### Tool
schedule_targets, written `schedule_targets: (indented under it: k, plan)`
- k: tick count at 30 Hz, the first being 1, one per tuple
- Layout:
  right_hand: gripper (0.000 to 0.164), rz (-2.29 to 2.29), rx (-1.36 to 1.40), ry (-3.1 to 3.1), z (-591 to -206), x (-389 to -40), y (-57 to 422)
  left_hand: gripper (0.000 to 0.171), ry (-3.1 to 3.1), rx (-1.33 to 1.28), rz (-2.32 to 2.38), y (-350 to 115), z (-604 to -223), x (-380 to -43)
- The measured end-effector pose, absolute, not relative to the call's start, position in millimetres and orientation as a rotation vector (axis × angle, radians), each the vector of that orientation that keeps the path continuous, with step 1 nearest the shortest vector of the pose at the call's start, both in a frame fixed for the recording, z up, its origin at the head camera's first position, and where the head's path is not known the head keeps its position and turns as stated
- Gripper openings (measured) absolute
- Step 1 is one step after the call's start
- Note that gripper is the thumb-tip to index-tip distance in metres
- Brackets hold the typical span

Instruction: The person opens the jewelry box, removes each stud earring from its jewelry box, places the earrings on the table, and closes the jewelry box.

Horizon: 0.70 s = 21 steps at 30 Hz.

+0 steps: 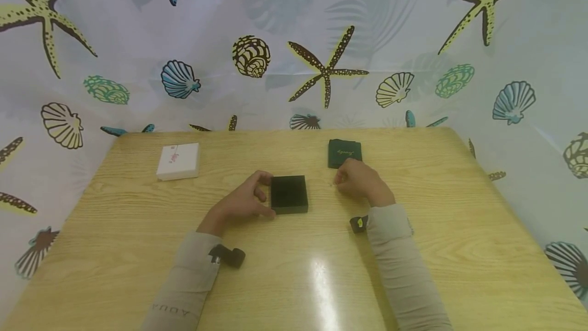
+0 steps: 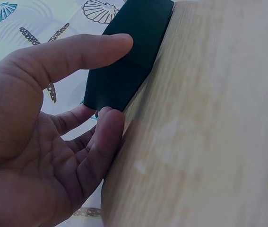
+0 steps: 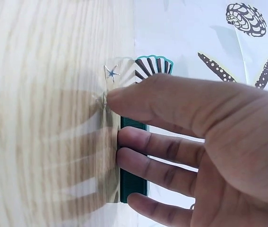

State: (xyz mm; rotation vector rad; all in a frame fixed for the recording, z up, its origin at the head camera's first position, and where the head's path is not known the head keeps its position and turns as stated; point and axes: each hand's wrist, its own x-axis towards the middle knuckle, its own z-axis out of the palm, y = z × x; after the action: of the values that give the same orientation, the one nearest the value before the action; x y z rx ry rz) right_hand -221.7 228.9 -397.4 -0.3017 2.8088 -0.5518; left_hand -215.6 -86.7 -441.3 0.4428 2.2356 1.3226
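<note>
A dark green open-topped square box [image 1: 289, 195] rests on the table, its inside dark. My left hand [image 1: 245, 198] holds it at its left side; in the left wrist view the thumb lies along one wall of the box [image 2: 129, 61] and fingertips touch a corner. To the right, my right hand [image 1: 360, 180] is low over the table. Its thumb and a mostly hidden finger pinch a small silver star-shaped piece of jewellery [image 3: 111, 73] with a bluish centre. The rest of that piece is hidden behind the thumb.
Just beyond my right hand lies a dark green pouch [image 1: 342, 151] with gold lettering. A white box [image 1: 179, 161] with a pink print sits at the back left. Behind the wooden table [image 1: 275, 269] hangs a cloth with shells and starfish.
</note>
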Motion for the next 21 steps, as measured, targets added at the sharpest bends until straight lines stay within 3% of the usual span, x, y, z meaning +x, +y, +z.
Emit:
schedule_targets:
  k: [8, 13, 21]
  plan:
    - [0.025, -0.613, -0.326, 2.873, -391, -221, 235, 0.090, 2.231, 0.456, 1.330, -87, -444, -218]
    - [0.024, -0.645, -0.368, 2.919, -381, -223, 239, 0.090, 2.212, 0.457, 1.347, -86, -450, -220]
    - [0.027, -0.558, -0.436, 2.865, -374, -259, 243, 0.090, 2.220, 0.448, 1.354, -91, -447, -218]
